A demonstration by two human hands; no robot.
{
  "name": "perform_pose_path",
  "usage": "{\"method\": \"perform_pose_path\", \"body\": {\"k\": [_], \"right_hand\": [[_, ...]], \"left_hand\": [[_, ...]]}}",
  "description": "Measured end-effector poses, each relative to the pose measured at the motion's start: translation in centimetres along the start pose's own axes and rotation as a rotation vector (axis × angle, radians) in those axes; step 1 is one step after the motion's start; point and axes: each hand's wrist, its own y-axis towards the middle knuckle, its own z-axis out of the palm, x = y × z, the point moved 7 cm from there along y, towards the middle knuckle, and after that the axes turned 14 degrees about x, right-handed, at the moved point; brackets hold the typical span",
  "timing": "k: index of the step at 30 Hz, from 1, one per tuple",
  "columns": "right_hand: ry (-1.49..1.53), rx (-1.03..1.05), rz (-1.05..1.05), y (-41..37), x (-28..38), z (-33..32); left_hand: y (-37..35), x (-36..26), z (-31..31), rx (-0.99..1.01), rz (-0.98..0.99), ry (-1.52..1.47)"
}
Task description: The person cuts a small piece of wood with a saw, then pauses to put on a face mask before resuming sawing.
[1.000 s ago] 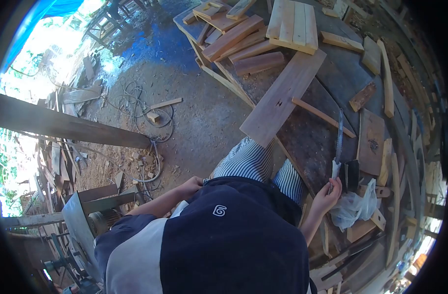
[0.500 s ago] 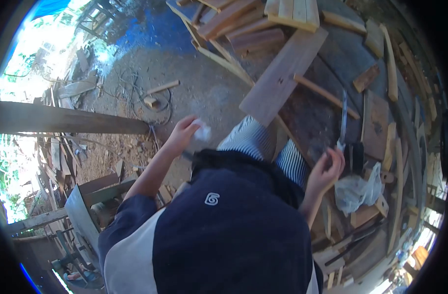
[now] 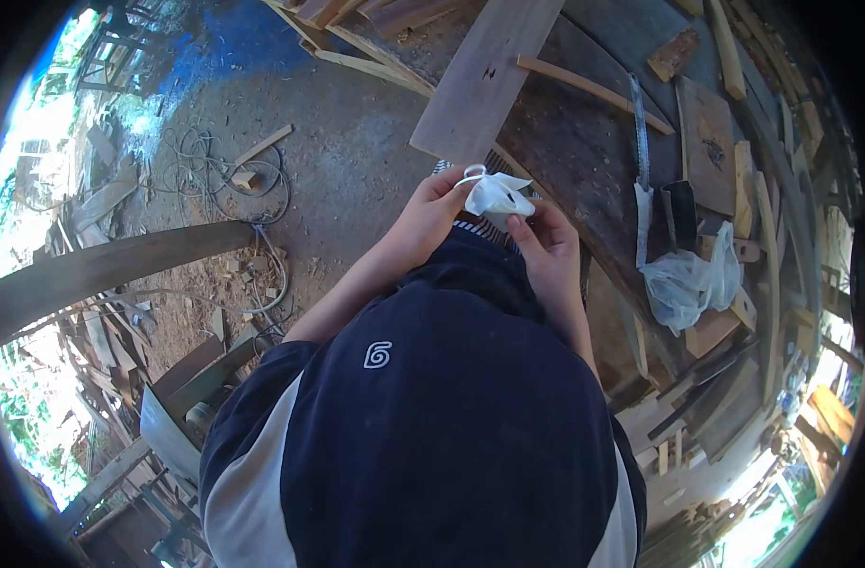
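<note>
In front of my waist, both hands hold a small, crumpled white piece with a thin cord loop (image 3: 494, 196). My left hand (image 3: 437, 208) pinches it at the loop side. From the other side, the thumb and fingers of my right hand (image 3: 549, 241) grip its lower right edge. A small dark mark shows on its white surface. Just beyond it lies a wide wooden board (image 3: 480, 90), whose near end reaches toward my striped trousers.
A wooden workbench (image 3: 584, 161) on the right carries a thin wooden strip (image 3: 593, 92), a clear plastic bag (image 3: 695, 284), a dark block (image 3: 679, 215) and a long, thin pale strip (image 3: 639, 133). A timber post (image 3: 120, 265) stands at left. Coiled cable (image 3: 200, 180) lies on the floor.
My left hand has brought the white piece inward to my front. My right hand has moved left from beside the bench and taken hold of it too. The view has shifted.
</note>
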Motion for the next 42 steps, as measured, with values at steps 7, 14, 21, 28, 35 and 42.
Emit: {"method": "perform_pose_path", "body": {"k": [7, 14, 21, 28, 35, 42], "right_hand": [[-0.055, -0.031, 0.058, -1.2, 0.2, -2.1], [0.107, -0.034, 0.010, -2.0, 1.0, -2.0], [-0.106, -0.053, 0.016, -3.1, 1.5, -2.4], [-0.269, -0.159, -0.157, -3.6, 0.7, -3.3], [-0.562, -0.172, -0.123, -4.3, 1.9, -2.2], [-0.728, -0.144, -0.218, -2.7, 4.4, -0.2]], "left_hand": [[0.1, -0.8, 2.0, 0.387, 0.037, -0.334], [0.6, 2.1, 2.4, 0.310, -0.259, -0.202], [0.1, 1.2, 1.9, 0.180, -0.027, 0.187], [-1.6, 0.6, 2.0, 0.201, 0.150, 0.444], [-3.5, 0.9, 2.5, 0.323, 0.049, 0.209], [-3.2, -1.0, 0.9, 0.242, 0.172, 0.208]]}}
